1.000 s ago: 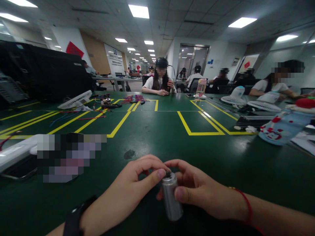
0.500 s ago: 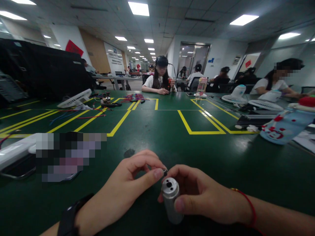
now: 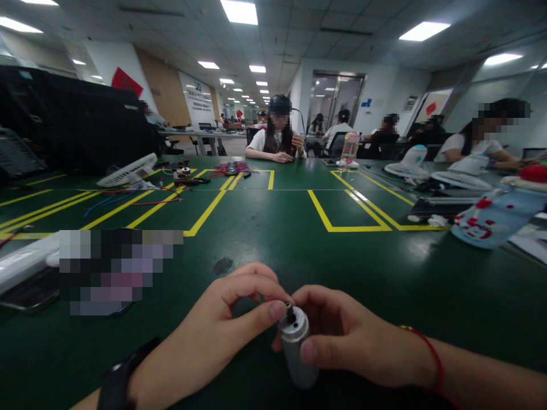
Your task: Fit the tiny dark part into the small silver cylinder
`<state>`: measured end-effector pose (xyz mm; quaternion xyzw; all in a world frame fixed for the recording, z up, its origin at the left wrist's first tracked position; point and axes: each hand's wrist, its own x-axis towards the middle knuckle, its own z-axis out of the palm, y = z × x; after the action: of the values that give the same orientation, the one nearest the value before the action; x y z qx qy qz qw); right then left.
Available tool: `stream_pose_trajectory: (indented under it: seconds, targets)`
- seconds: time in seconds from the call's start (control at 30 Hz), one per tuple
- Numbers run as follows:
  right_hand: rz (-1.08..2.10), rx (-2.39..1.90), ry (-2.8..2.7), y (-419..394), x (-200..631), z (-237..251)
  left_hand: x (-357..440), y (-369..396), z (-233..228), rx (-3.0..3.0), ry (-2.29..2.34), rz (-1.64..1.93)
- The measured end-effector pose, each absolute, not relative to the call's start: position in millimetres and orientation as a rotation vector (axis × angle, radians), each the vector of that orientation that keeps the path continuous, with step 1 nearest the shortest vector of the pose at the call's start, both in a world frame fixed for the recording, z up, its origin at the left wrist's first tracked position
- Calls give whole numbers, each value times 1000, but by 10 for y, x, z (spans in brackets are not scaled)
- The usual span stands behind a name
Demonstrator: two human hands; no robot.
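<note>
A silver metal cylinder (image 3: 296, 361) stands nearly upright close to me, with small dark holes in its top face. My right hand (image 3: 342, 336) is closed around it, thumb on the near side and fingers behind. My left hand (image 3: 243, 310) pinches a small dark metal fitting (image 3: 290, 311) between thumb and forefinger. The fitting is over the middle of the cylinder's top, where the central hole was seen; whether it sits inside the hole I cannot tell. The lower end of the cylinder is in shadow, close to the green table (image 3: 256, 250).
At left lie a phone (image 3: 29, 289) and a partly blurred flat object (image 3: 123, 273). Bundled wires (image 3: 233, 168) and a white fan (image 3: 128, 171) are farther back. A blue bottle (image 3: 491, 219) stands at right, near more fans (image 3: 461, 173). Across the table sits a person (image 3: 277, 134).
My left hand has moved the small fitting slightly down and right, from beside the cylinder's rim to over its central hole. My right hand keeps its hold on the cylinder.
</note>
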<state>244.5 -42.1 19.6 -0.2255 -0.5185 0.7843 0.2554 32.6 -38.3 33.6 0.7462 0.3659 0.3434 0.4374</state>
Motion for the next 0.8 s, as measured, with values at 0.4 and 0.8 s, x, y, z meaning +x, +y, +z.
stream_pose_trajectory:
  seconds: [0.4, 0.8]
  targets:
    - [1745, -785, -1706, -440, 2475, 156, 337, -438, 356, 1823, 1011, 861]
    - [936, -1170, -2040, -212, 2558, -14, 458, -241, 249, 1938, 1148, 854]
